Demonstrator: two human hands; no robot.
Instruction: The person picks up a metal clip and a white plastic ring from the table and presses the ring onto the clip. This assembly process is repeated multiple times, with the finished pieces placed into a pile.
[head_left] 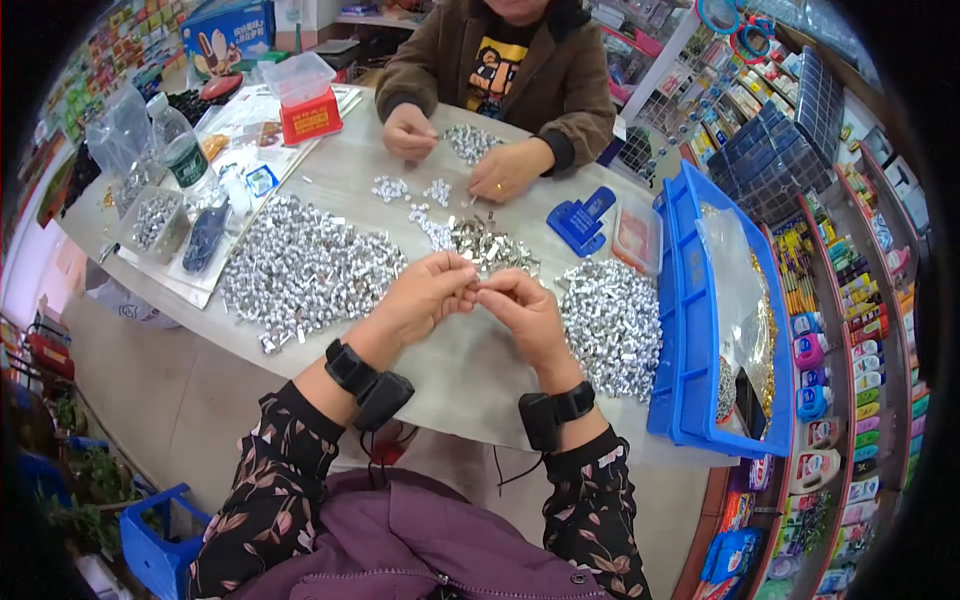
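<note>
The pale counter point(455, 365) fills mid-frame. On it lie a broad silvery heap point(305, 262) left of centre, a second silvery pile point(612, 325) right of centre, shiny metal strips point(500, 250) between, and a blue tray point(680, 330) at right.

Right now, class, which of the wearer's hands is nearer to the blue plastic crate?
Right: the right hand is left of the blue plastic crate, with a pile of small silvery pieces between them; the left hand is farther left, beyond the right.
</note>
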